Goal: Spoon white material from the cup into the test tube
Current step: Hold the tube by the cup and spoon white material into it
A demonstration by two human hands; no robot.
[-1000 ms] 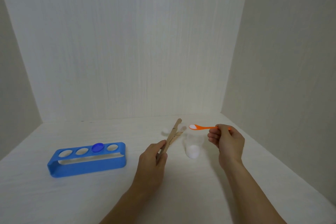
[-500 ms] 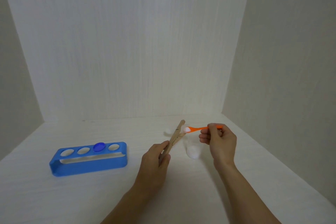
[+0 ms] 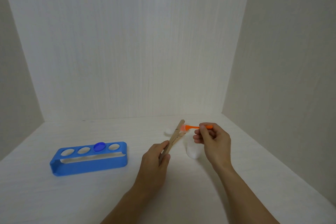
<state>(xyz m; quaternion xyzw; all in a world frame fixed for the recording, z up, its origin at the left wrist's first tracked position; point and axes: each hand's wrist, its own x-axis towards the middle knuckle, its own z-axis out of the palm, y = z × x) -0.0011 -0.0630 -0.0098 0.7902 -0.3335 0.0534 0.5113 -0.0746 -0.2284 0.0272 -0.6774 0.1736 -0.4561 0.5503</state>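
Observation:
My left hand [image 3: 155, 160] grips a wooden clamp [image 3: 175, 135] that points up and away and holds a clear test tube [image 3: 183, 130], faint and hard to make out. My right hand [image 3: 211, 142] pinches the handle of a small orange spoon [image 3: 195, 126]. The spoon's bowl is tipped at the tube's mouth, right beside the clamp's tip. A clear cup [image 3: 192, 151] with white material in its bottom stands on the table under my right hand, partly hidden by it.
A blue test tube rack [image 3: 89, 160] lies at the left with a blue cap [image 3: 99, 146] in its third hole. A small white round object [image 3: 168, 131] sits behind the clamp. Walls close the table at the back and both sides.
My right hand has carried the spoon left from above the cup to the tube's mouth and turned its bowl over there. The clamp in my left hand has hardly moved.

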